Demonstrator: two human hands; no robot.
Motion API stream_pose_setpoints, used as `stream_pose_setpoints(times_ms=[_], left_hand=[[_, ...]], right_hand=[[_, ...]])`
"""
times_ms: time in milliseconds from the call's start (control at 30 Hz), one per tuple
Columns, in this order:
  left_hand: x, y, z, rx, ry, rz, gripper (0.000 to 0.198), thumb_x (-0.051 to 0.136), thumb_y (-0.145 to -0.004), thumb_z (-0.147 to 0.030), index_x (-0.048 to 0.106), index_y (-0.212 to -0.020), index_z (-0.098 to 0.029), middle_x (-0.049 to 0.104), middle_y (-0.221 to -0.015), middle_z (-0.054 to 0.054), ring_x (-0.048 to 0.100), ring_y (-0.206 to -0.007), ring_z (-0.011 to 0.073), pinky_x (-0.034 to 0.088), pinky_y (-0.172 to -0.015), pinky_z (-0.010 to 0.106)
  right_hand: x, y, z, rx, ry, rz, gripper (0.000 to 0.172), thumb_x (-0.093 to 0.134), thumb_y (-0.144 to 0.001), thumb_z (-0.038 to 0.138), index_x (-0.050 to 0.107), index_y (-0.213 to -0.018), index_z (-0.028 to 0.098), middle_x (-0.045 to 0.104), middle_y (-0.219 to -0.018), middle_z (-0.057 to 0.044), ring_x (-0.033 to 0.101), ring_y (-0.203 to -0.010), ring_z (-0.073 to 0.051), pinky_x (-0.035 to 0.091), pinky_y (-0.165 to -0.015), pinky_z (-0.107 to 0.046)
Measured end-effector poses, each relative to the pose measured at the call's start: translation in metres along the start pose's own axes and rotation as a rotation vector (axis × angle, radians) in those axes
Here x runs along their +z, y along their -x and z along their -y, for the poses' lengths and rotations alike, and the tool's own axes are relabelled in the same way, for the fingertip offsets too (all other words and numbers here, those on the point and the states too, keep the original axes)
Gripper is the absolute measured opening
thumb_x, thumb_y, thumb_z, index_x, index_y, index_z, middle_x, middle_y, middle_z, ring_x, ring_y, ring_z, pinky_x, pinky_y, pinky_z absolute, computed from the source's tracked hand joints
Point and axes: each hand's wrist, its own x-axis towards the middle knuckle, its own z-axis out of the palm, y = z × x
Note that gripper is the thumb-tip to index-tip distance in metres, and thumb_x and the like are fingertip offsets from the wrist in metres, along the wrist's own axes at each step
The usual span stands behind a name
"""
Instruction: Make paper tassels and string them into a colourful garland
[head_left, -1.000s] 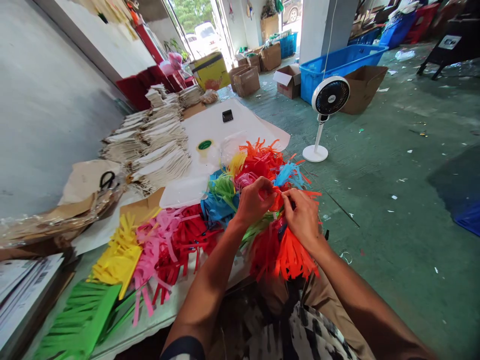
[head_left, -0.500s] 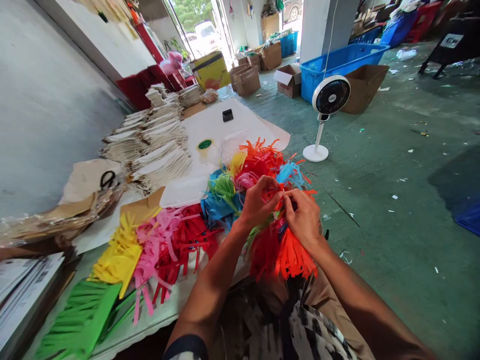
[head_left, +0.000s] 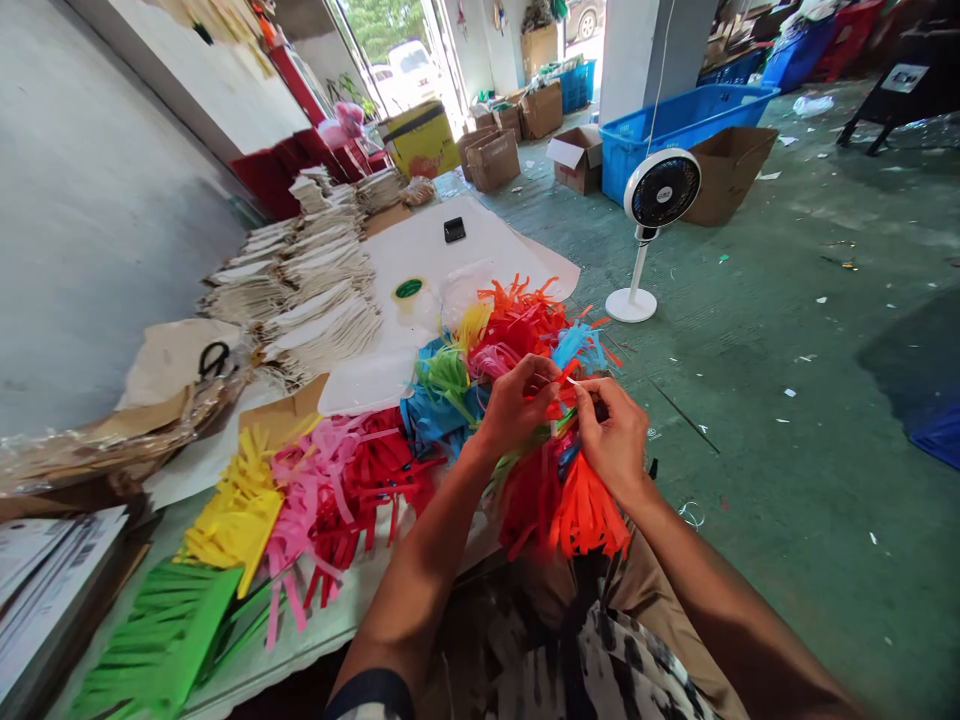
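Note:
My left hand (head_left: 516, 402) and my right hand (head_left: 613, 432) meet over the table's near right edge, both pinching the top of an orange fringed paper tassel (head_left: 583, 515) that hangs down between them. A thin pale strand shows between the fingertips. Finished tassels in orange, blue, green and yellow are heaped in a pile (head_left: 501, 338) just behind my hands. Flat fringed paper sheets lie to the left: red (head_left: 375, 480), pink (head_left: 300, 500), yellow (head_left: 236, 510) and green (head_left: 161, 640).
Stacks of cream cloth bags (head_left: 311, 285) line the wall side, with scissors (head_left: 216, 358) and a tape roll (head_left: 409, 290) nearby. A white standing fan (head_left: 651, 215) is on the green floor to the right, beyond it blue crates (head_left: 675, 125) and cardboard boxes (head_left: 495, 160).
My right hand has shifted slightly right and turned, drawing a thin strand out from the tassel top; my left hand keeps pinching the same spot.

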Motion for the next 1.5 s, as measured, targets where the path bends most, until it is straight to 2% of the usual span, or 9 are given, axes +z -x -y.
stream_pose_setpoints(times_ms=[100, 267, 467, 767, 933, 1100, 1333, 1500], left_hand=[[0.002, 0.002, 0.007, 0.004, 0.084, 0.014, 0.018, 0.067, -0.096, -0.028, 0.064, -0.112, -0.023, 0.063, -0.099, 0.0, 0.065, -0.082, 0.0105, 0.054, -0.075, 0.021], [0.006, 0.004, 0.014, -0.008, 0.154, 0.012, 0.033, 0.073, -0.093, -0.031, 0.058, -0.122, -0.025, 0.062, -0.098, 0.0, 0.062, -0.085, 0.0104, 0.052, -0.075, 0.02], [0.005, 0.007, 0.015, 0.033, 0.068, -0.007, 0.029, 0.069, -0.096, -0.027, 0.061, -0.123, -0.025, 0.063, -0.097, -0.001, 0.061, -0.084, 0.0099, 0.051, -0.075, 0.02], [0.01, 0.01, 0.013, 0.054, 0.016, -0.002, 0.028, 0.07, -0.095, -0.025, 0.07, -0.122, -0.022, 0.066, -0.096, 0.0, 0.063, -0.084, 0.0103, 0.053, -0.079, 0.021], [0.012, 0.011, 0.017, 0.04, -0.007, -0.067, 0.021, 0.071, -0.094, -0.029, 0.072, -0.113, -0.021, 0.072, -0.1, 0.003, 0.068, -0.092, 0.0134, 0.056, -0.083, 0.024], [0.012, 0.01, 0.018, 0.007, 0.025, -0.104, 0.021, 0.075, -0.092, -0.032, 0.073, -0.109, -0.02, 0.074, -0.1, 0.003, 0.07, -0.09, 0.0141, 0.057, -0.08, 0.025], [0.009, 0.011, 0.013, -0.019, 0.037, -0.13, 0.03, 0.079, -0.088, -0.027, 0.07, -0.116, -0.022, 0.073, -0.095, 0.001, 0.071, -0.087, 0.0125, 0.059, -0.081, 0.025], [0.008, 0.012, 0.013, -0.005, 0.037, -0.138, 0.021, 0.081, -0.086, -0.029, 0.072, -0.102, -0.02, 0.077, -0.098, 0.004, 0.075, -0.091, 0.0157, 0.061, -0.088, 0.031]], right_hand=[[0.001, 0.0, 0.0, 0.019, -0.015, -0.013, 0.022, 0.057, -0.107, 0.035, 0.071, -0.095, 0.024, 0.073, -0.086, -0.001, 0.066, -0.075, -0.018, 0.047, -0.071, -0.032], [0.002, 0.0, 0.0, 0.009, -0.011, -0.018, 0.02, 0.058, -0.106, 0.033, 0.071, -0.094, 0.023, 0.075, -0.087, -0.001, 0.067, -0.075, -0.017, 0.048, -0.072, -0.031], [0.001, 0.0, -0.002, 0.038, -0.004, -0.028, 0.021, 0.059, -0.105, 0.034, 0.071, -0.09, 0.024, 0.076, -0.085, -0.001, 0.065, -0.07, -0.017, 0.046, -0.07, -0.031], [0.002, 0.001, -0.004, 0.058, -0.002, -0.013, 0.021, 0.058, -0.103, 0.032, 0.066, -0.085, 0.024, 0.071, -0.078, 0.001, 0.059, -0.066, -0.017, 0.043, -0.069, -0.031], [0.001, 0.001, -0.004, 0.042, -0.035, 0.043, 0.021, 0.058, -0.102, 0.03, 0.067, -0.084, 0.023, 0.07, -0.079, 0.0, 0.059, -0.067, -0.016, 0.042, -0.07, -0.031], [0.0, 0.001, -0.002, 0.042, -0.085, 0.088, 0.021, 0.059, -0.103, 0.032, 0.071, -0.087, 0.023, 0.075, -0.085, 0.0, 0.064, -0.073, -0.017, 0.045, -0.072, -0.031], [0.003, 0.002, -0.007, 0.153, -0.145, 0.091, 0.023, 0.064, -0.101, 0.04, 0.078, -0.096, 0.023, 0.08, -0.093, -0.002, 0.067, -0.075, -0.018, 0.048, -0.074, -0.032], [0.003, 0.001, -0.011, 0.227, -0.187, 0.088, 0.025, 0.067, -0.099, 0.043, 0.08, -0.099, 0.022, 0.079, -0.09, -0.001, 0.067, -0.074, -0.018, 0.048, -0.069, -0.03]])
